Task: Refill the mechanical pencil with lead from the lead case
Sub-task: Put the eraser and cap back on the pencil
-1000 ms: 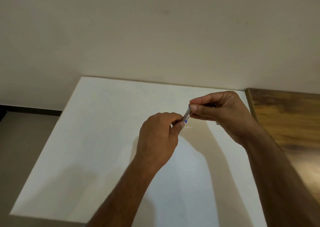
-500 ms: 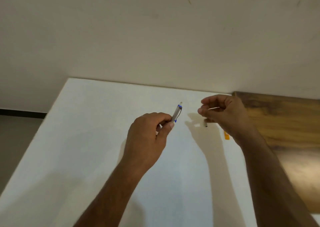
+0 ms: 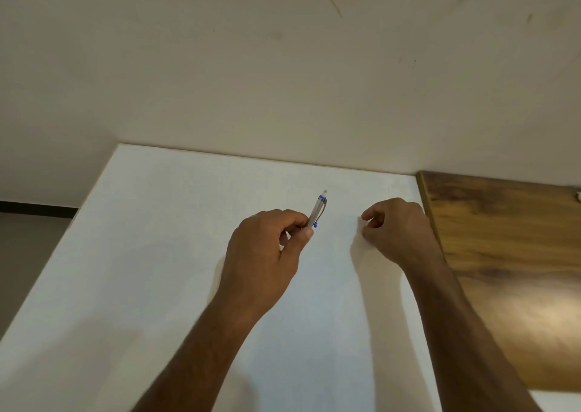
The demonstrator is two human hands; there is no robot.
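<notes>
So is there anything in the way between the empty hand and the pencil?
Nothing visible. The right hand is low on the white table, and only bare table lies between it and the pencil held up in the left hand.

The mechanical pencil point(image 3: 317, 212) is showing a smooth, slightly shiny silver-grey barrel with blue plastic-looking rings and a thin metal-looking clip. The white table point(image 3: 176, 223) is looking matt and smooth, while the brown board point(image 3: 509, 254) beside it is showing wood grain and reflecting a soft gloss. The wall point(image 3: 283, 66) is looking matt, with scuffs and scratches.

white table point(image 3: 163, 254), wooden surface point(image 3: 503, 238) — beige wall point(image 3: 283, 66)
</notes>
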